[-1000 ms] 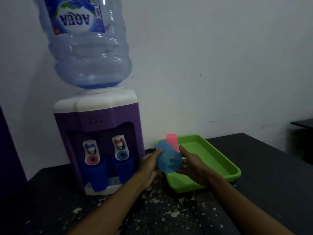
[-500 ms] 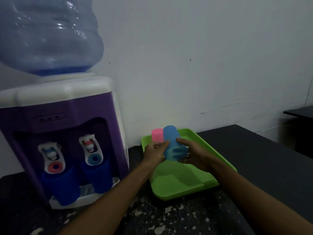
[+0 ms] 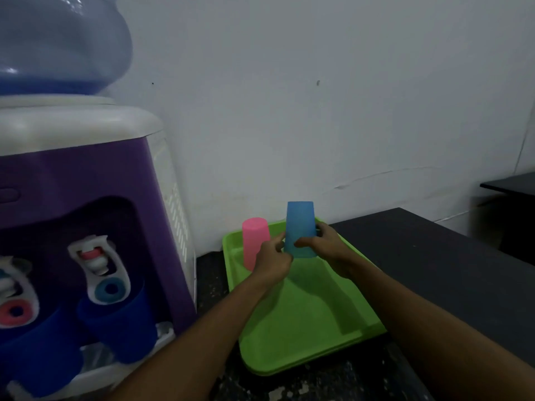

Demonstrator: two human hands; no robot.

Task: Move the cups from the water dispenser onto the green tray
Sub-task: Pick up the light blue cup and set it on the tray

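A light blue cup [image 3: 300, 227] is held upside down over the far end of the green tray [image 3: 304, 322]. My right hand [image 3: 327, 247] grips its right side, and my left hand [image 3: 273, 256] pinches its lower left edge. A pink cup [image 3: 254, 241] stands upside down at the tray's far left corner, just behind my left hand. Two dark blue cups remain on the purple water dispenser [image 3: 86, 175]: one [image 3: 121, 322] under the blue tap, another [image 3: 43, 354] under the red tap.
A large water bottle [image 3: 58, 44] tops the dispenser at the left. The dark, paint-speckled table [image 3: 451, 273] stretches right of the tray. A white wall stands close behind. Another dark table edge [image 3: 512, 183] shows at far right.
The blue cup was turned from tilted to upside down and carried over the tray's far end. The view shifted right and closer to the tray.
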